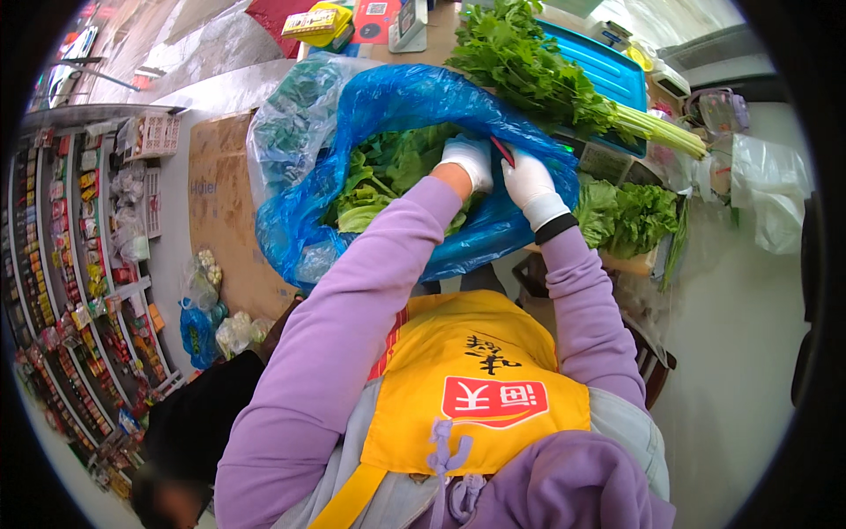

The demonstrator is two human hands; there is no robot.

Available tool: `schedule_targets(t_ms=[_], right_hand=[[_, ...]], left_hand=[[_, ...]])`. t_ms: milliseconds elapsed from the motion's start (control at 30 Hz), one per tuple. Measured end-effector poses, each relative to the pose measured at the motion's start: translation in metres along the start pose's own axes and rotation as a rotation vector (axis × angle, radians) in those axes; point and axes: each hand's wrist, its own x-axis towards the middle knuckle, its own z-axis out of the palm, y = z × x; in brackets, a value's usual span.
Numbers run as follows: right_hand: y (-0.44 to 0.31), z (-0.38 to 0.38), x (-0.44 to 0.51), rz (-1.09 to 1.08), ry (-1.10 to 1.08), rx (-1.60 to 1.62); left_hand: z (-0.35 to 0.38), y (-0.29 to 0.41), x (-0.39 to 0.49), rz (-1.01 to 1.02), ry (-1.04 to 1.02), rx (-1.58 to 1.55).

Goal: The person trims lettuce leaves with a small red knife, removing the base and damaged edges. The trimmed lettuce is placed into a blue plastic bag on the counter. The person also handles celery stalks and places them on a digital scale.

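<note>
A large blue plastic bag lies open in front of me, with leafy green vegetables inside. My left hand, in a white glove, reaches down into the bag among the leaves; its fingertips are hidden. Close beside it, my right hand, also gloved in white, is at the bag's right inner side. Between its thumb and fingers is a thin red tool, perhaps a handle; its lower end cannot be seen. A bunch of celery rests beyond the bag, its pale stalks pointing right.
A clear bag of greens adjoins the blue bag on the left. Lettuce lies to the right, and a blue tray sits under the celery. Flattened cardboard covers floor at left, near stocked shelves. A person in dark clothing is lower left.
</note>
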Motion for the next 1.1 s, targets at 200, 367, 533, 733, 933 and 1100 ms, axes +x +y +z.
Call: schedule_targets(t_ms=[200, 367, 533, 733, 933, 1100], right_hand=[[0.002, -0.011, -0.010, 0.083, 0.000, -0.030], [0.003, -0.019, -0.014, 0.046, 0.001, -0.005], [-0.010, -0.029, -0.043, -0.175, -0.051, 0.248], [-0.061, -0.019, -0.075, -0.214, -0.378, 1.183], [-0.110, 0.001, -0.091, -0.122, -0.748, 1.480], [-0.130, 0.017, -0.121, -0.081, -0.560, 1.254]], left_hand=[[-0.036, -0.010, -0.020, 0.053, -0.311, 0.099], [-0.051, -0.034, -0.103, 0.101, 0.021, -0.052], [-0.068, -0.063, -0.193, 0.170, 0.388, -0.480], [-0.092, -0.097, -0.273, 0.229, 0.536, -1.022], [-0.070, -0.114, -0.268, 0.064, 0.667, -1.155], [-0.028, -0.097, -0.263, 0.186, 0.733, -1.699]])
